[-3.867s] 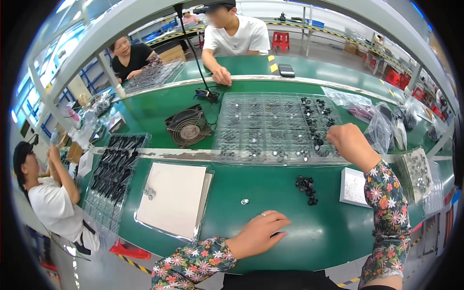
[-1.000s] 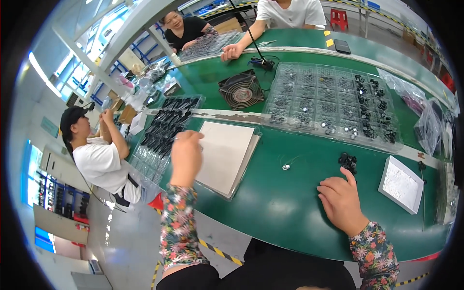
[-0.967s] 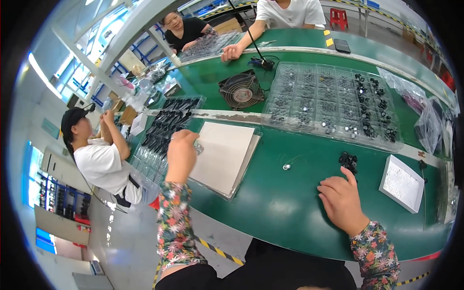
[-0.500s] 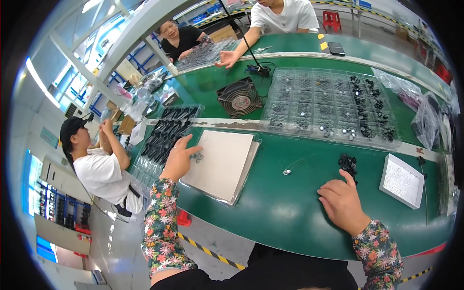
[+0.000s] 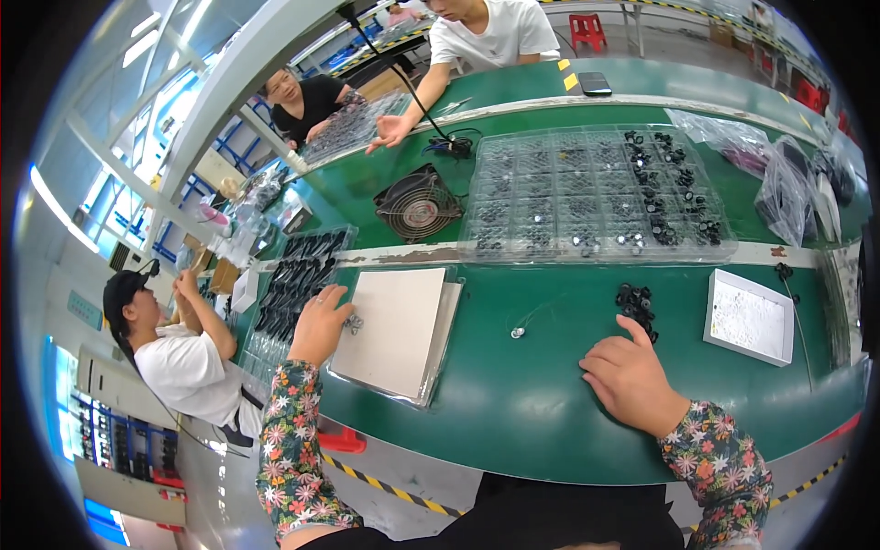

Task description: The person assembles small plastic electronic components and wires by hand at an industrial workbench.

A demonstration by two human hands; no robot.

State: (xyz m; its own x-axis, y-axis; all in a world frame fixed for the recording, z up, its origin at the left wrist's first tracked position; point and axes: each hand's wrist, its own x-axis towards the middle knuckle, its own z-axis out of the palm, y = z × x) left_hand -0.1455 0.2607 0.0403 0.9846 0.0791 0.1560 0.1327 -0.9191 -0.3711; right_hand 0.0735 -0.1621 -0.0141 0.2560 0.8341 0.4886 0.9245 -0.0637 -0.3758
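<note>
My left hand [image 5: 318,326] rests at the left edge of a beige board [image 5: 396,321], its fingers loosely bent and apart. Beside its fingertips, a few small clear or silvery pieces [image 5: 354,324] lie on the board. My right hand [image 5: 632,380] is over the green table with its fingers loosely spread. Its extended finger comes up to a heap of small black round parts [image 5: 635,307]; whether it touches them I cannot tell. Between my hands, a small shiny round piece [image 5: 518,333] with thin wire-like strands lies on the table.
A white box [image 5: 750,316] of tiny clear pieces stands right. Beyond are a compartment tray [image 5: 596,188] of small parts, a black fan [image 5: 419,203] and plastic bags [image 5: 786,197]. Black strips [image 5: 298,275] fill a tray at left. Several people work nearby; one arm [image 5: 429,92] reaches over the table.
The whole view has shifted slightly, so the table's things appear further left. The fingers of my left hand are drawn closer together. My right hand keeps nearly the same pose beside the black parts.
</note>
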